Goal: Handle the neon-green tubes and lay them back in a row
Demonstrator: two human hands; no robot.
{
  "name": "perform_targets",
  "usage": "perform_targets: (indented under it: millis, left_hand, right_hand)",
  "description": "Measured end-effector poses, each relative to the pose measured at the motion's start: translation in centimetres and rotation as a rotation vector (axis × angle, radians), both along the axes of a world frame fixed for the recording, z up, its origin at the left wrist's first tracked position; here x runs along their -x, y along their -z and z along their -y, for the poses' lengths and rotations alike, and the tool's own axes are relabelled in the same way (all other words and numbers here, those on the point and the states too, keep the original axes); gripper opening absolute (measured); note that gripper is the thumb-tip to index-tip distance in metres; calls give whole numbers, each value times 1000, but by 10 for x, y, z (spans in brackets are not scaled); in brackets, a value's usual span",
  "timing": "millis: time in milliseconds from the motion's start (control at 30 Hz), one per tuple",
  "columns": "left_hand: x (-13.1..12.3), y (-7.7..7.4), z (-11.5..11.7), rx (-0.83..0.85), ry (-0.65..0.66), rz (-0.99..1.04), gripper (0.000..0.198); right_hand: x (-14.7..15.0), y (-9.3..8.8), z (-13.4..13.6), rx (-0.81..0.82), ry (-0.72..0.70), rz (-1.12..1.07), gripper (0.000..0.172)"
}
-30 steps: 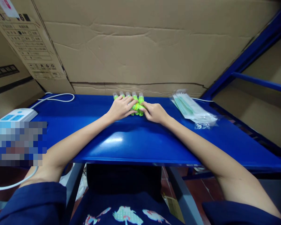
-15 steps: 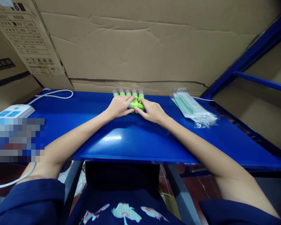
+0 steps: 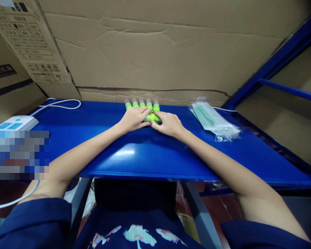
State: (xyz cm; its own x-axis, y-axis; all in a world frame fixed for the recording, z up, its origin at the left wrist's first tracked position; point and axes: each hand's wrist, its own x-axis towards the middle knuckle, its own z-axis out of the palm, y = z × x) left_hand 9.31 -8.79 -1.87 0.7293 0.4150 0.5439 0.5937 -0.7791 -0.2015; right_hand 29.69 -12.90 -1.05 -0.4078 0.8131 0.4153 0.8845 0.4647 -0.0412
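Between both hands lies a small bright-green tube (image 3: 152, 118) with a clear end on the left and a yellowish band around its middle. My left hand (image 3: 133, 119) closes thumb and fingers around the clear end. From the other side, my right hand (image 3: 170, 124) pinches the green end with its thumb and bent fingers. Just behind the hands, several similar green pieces with clear caps (image 3: 142, 103) form a row, caps pointing toward the cardboard. My fingers hide their near ends.
The blue table (image 3: 155, 155) backs onto a cardboard wall (image 3: 158, 58). A plastic pack of face masks (image 3: 212, 119) lies to the right. At left are a white power strip (image 3: 20, 122), its cable (image 3: 67, 103) and a pixelated patch. A blue metal frame (image 3: 269, 62) rises at right.
Both hands and the held green tube have shifted slightly to the right. My right thumb has moved a little along the tube. The row behind has barely moved.
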Motion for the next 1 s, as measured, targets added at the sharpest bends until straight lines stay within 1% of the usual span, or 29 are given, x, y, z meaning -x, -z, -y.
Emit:
perform_targets:
  millis: [100, 267, 367, 467, 567, 667, 800, 933, 1000]
  left_hand:
    - [-1, 0, 2, -3, -3, -8, 51]
    - [0, -2, 2, -32, -13, -40, 45]
    - [3, -4, -3, -34, -33, -41, 48]
    - [10, -7, -9, -12, -98, 4, 55]
    - [22, -10, -16, 39, -201, 59, 56]
    - [33, -12, -21, 105, -275, 96, 52]
    - [37, -11, -22, 163, -299, 91, 50]
    - [34, -13, -17, 130, -316, 78, 50]
    - [33, -15, -15, 104, -314, 65, 53]
  right_hand:
    - [1, -1, 2, 5, 10, -15, 28]
    - [-2, 4, -2, 10, -42, -43, 35]
    - [-5, 6, -6, -1, -76, -61, 41]
    - [-13, 6, -14, -73, -98, -58, 49]
    - [-24, 7, -25, -153, -72, -15, 46]
    - [-35, 9, -35, -176, -53, -4, 41]
    - [-41, 13, -38, -172, -66, -29, 34]
    - [-39, 16, -36, -180, -61, 10, 34]
    - [-38, 18, -35, -176, -69, 4, 35]
